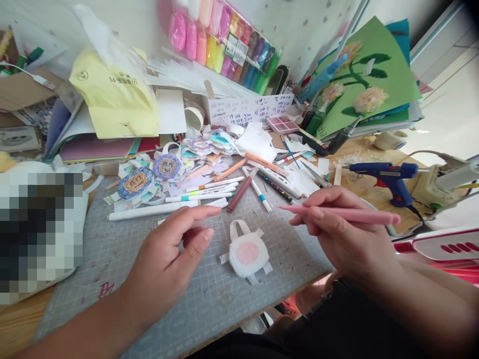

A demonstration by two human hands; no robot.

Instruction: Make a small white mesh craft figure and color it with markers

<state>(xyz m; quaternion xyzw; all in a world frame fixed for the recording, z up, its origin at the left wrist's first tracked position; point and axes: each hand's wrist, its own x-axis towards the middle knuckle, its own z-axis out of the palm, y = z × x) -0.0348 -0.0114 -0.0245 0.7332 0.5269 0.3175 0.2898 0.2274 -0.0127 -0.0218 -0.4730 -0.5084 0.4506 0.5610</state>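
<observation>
A pink marker pen (352,215) is gripped in my right hand (337,229), its thin tip pointing left above the mat. My left hand (168,249) hovers over the cutting mat (202,309) with fingers apart and nothing in them. Between the two hands lies a small white craft piece (239,267) with a ribbed texture. It has a pink oval (248,252) in its middle, a white loop at its top and short tabs around its edge. My left fingertips are near it but do not touch it.
Several markers (209,192) and a maroon pen (241,192) lie beyond the hands. Behind them are paper scraps and finished-looking craft pieces (136,183). A blue glue gun (389,172) stands at right, a yellow paper bag (116,94) at back left, coloured clay packs (224,40) behind.
</observation>
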